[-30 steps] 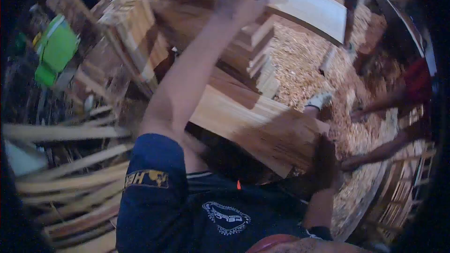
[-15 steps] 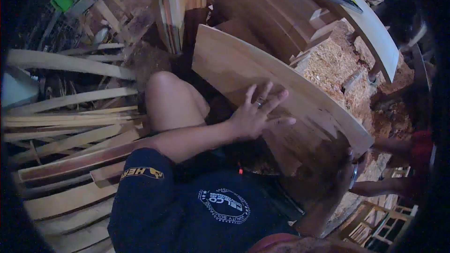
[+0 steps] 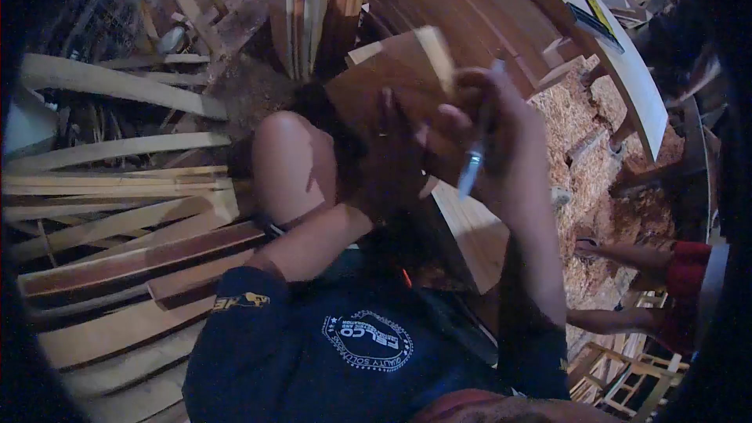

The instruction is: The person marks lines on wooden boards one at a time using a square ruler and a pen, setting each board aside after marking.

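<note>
A brown wooden board (image 3: pixel 368 94) with a pale edge lies in front of my knee. My left hand (image 3: pixel 395 137) is in shadow, its fingers stretched out and seemingly resting on the board. Beside it, my right hand (image 3: pixel 509 110) is raised, closed around a slim, pale pen-like stick (image 3: pixel 474 160). Motion blurs the stick, so its exact kind is unclear. Below my hands, a lighter wooden face (image 3: pixel 470 231) catches the light. Whether it belongs to the same board I cannot tell.
Curved wooden strips (image 3: pixel 117 149) are piled at the left. Upright planks (image 3: pixel 313 8) stand at the top. A long pale curved board (image 3: pixel 627 70) is at the upper right, above wood shavings (image 3: pixel 580 125). Another person's legs in red shorts (image 3: pixel 689 290) show at the right.
My right hand has come up from the lower right to the board's upper part with the stick. My left hand has moved slightly left. The board has shifted and turned.
</note>
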Motion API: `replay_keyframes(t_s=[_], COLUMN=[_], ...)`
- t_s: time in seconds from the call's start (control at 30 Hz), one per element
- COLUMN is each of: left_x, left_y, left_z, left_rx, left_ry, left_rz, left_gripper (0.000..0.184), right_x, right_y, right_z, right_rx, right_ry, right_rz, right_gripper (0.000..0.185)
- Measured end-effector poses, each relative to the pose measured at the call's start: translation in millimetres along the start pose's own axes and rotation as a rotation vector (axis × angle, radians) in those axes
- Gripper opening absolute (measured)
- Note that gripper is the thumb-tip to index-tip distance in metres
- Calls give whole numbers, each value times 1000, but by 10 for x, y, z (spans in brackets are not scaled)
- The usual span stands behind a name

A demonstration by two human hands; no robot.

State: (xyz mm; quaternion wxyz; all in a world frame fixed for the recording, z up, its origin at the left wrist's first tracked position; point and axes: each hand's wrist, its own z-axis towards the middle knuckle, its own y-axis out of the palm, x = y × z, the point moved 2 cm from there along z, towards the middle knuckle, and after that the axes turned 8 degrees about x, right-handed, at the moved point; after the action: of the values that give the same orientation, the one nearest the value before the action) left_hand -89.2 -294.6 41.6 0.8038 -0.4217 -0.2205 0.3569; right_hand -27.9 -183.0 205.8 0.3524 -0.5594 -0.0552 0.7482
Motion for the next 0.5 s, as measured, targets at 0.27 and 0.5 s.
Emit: replay_keyframes(t_s=[0.27,0.5], left_x=[-1076,-2782], left_y=[-453,-146], left_z=[500,457], left_rx=[-90,277], left_ry=[-884,-1251], left_rz=[-406,-959], left_gripper=[60,56], right_x=[508,1612], right_y=[43,-662], right_z=[-36,-860], right_rx=[-39,151], right_ry=[-10,488], right_rz=[150,123], right_gripper=[31,31])
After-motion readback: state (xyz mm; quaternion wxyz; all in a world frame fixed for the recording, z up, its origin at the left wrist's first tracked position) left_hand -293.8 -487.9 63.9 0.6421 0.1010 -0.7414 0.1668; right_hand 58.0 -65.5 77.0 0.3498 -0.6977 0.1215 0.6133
